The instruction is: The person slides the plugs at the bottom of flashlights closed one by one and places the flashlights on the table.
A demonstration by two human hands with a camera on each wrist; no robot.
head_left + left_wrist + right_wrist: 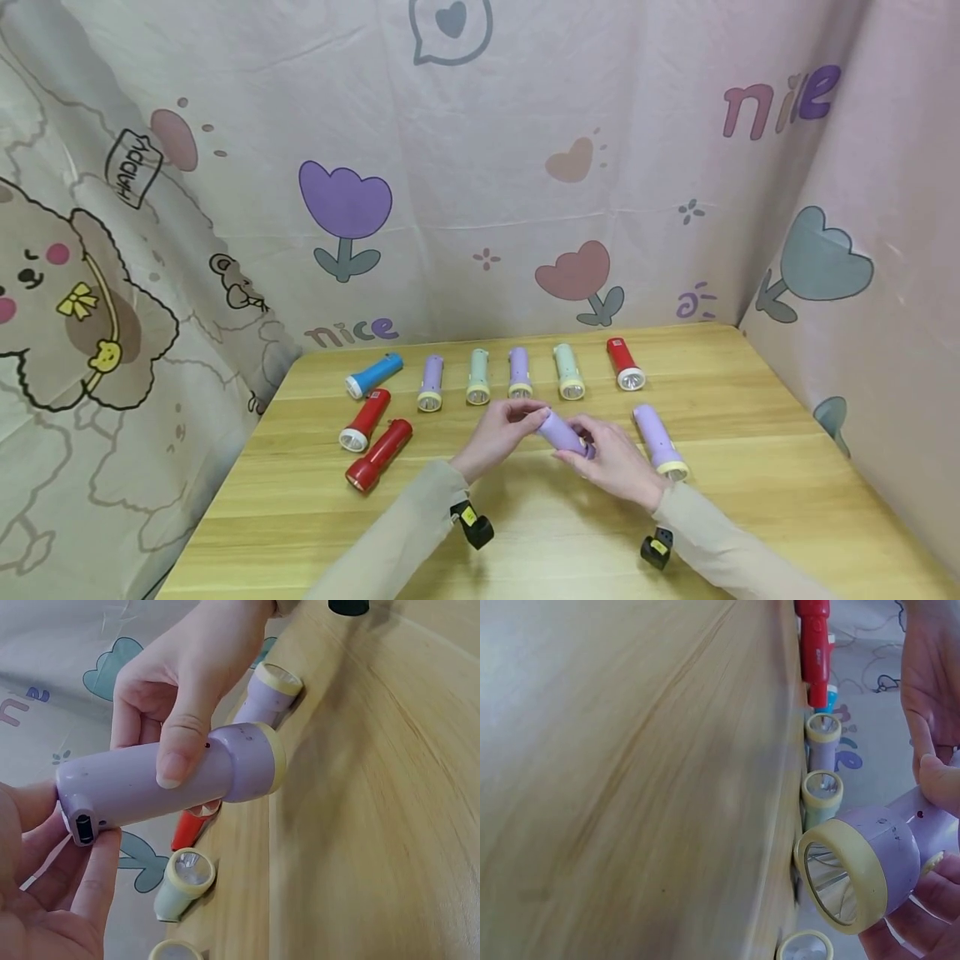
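A purple flashlight with a pale yellow head ring is held tilted above the table by both hands. My left hand pinches its tail end, where the left wrist view shows a small black switch or socket. Thumb and fingers of my right hand grip the body near the head. In the right wrist view the clear lens faces the camera, while the tail is cut off by the frame edge. Another purple flashlight lies just beyond the right hand.
Along the back stand or lie purple, mint green and red flashlights. At the left lie a blue flashlight and two red ones, one with a white head, one all red. A printed curtain borders the wooden table.
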